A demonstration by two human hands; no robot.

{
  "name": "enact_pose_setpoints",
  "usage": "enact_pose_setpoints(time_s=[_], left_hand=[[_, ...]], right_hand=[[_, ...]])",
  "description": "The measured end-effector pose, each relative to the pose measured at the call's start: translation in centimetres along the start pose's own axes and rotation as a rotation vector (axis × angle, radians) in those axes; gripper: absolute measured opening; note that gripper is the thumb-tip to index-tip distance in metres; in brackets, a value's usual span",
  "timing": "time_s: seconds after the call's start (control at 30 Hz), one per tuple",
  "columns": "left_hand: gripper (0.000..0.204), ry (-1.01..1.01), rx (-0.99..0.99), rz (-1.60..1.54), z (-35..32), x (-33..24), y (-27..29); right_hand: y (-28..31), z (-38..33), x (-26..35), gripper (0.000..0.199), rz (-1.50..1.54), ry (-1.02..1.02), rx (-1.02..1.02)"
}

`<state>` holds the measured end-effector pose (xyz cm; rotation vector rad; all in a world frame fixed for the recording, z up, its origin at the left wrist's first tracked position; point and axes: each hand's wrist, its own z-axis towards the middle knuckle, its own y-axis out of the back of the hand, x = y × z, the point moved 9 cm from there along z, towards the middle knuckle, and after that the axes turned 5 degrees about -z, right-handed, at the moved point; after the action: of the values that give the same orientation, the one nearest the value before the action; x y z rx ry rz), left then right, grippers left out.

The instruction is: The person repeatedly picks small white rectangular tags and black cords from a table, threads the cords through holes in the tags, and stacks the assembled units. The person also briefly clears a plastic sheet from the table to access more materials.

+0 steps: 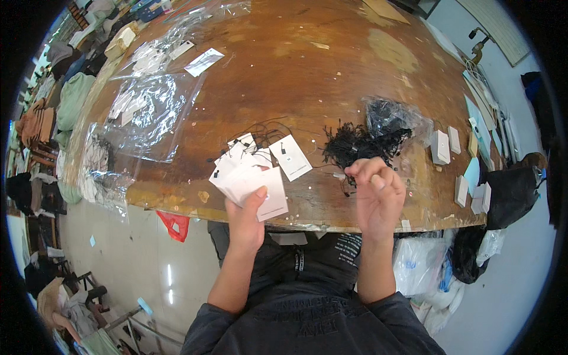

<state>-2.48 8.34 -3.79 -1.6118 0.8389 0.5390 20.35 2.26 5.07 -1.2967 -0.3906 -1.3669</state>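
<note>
My left hand is closed on a small stack of white hang tags, with the thumb lying across the top one. Behind the stack, more white tags with black cords lie loosely fanned on the table. A separate tag rests to their right, a black cord end on its face. My right hand is raised just in front of a tangled heap of black hang-tag strings. Its fingers are bent in toward the thumb; whatever they pinch is too small or hidden to make out.
Stacks of white tags stand at the right, beyond a clear plastic bag holding black material. Clear bags with tags cover the table's left side. The worn wooden table's near edge runs before my body. A red bag hangs below it.
</note>
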Motion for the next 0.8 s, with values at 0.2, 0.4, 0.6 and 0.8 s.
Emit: enact_pose_setpoints(time_s=[0.2,0.4,0.6,0.8], left_hand=[[0.031,-0.164,0.077,0.221,-1.1,0.2,-2.1],[0.026,-0.224,0.047,0.169,-1.6,-0.4,-2.5],[0.021,-0.31,0.079,0.275,-2.0,-0.9,-3.1],[0.02,-0.311,0.121,0.465,-2.0,-0.7,-3.2]], right_hand=[[-5.9,-2.1,-1.5,0.012,-0.593,0.054,0.28],[-6.6,-2.4,-2.4,0.008,-0.717,0.069,0.141],[-7.2,-2.4,-2.1,0.011,-0.876,0.179,0.195],[-7.9,-2.0,-1.7,0.009,-0.884,0.205,0.237]])
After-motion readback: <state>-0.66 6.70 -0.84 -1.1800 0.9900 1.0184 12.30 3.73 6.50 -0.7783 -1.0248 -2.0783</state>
